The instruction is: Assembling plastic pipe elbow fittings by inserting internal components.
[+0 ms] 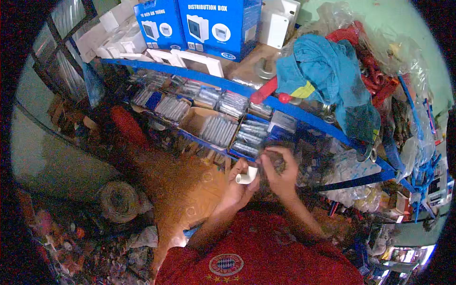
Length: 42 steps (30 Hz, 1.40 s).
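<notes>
Pipe elbow [247, 177] held near part-filled box [194, 120].
My left hand [234, 192] grips the elbow; right hand [284, 176] close beside, grip unclear. I see packets [220, 131] occupying the box's right side.

Two blue cartons [216, 31] atop blue-edged shelf [308, 114] — teal cloth [313, 66] beside red bundle [373, 78] — pale coil [118, 202] lower left.

Upper shelf [313, 115]: blue-edged, at 12 o'clock; blue boxes [216, 28] and white frames [217, 65] there, teal cloth [313, 64] hanging over the edge at 2.
Lower shelf [204, 143]: just beneath, carrying open cartons [192, 118] of packets [220, 131].
Floor [190, 183]: tan tiles at 7; pale coil [118, 213] and clutter [71, 242] at 8.
</notes>
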### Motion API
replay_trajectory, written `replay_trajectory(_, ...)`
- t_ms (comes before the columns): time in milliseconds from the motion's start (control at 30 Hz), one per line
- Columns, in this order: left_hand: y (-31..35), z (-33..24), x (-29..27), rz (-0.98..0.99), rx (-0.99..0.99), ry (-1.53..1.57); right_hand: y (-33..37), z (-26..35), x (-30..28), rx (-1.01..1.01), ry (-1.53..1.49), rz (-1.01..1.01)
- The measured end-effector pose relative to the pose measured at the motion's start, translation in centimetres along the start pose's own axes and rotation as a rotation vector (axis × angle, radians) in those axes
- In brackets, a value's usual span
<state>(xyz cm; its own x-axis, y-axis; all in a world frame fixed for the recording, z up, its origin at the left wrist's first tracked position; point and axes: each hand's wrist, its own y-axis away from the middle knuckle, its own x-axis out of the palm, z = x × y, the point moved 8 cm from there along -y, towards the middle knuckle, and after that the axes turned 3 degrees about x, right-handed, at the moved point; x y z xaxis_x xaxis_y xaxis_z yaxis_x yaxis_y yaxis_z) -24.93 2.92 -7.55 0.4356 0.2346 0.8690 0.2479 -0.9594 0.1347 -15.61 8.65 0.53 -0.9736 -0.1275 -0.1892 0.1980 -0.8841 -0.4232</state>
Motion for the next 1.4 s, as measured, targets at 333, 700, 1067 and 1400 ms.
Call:
replay_trajectory(333, 0.3, 1.3, -1.4, -0.081, -0.161, 0.070, 0.4, 2.2, -1.1, 0.053, -0.067, 0.193)
replay_trajectory(700, -0.6, -0.3, -1.8, -0.024, 0.082, -0.203, 1.3, 0.8, 1.0, 0.107, 0.002, 0.426)
replay_trajectory(1067, 0.5, -2.6, 0.0, -0.051, 0.094, -0.711, 1.2, -0.8, 0.8, 0.135, 0.046, 0.260)
replay_trajectory(1400, 0.1, -2.0, 0.4, 0.060, 0.007, -0.494, 0.1, 0.3, 1.0, -0.080, 0.157, 0.209)
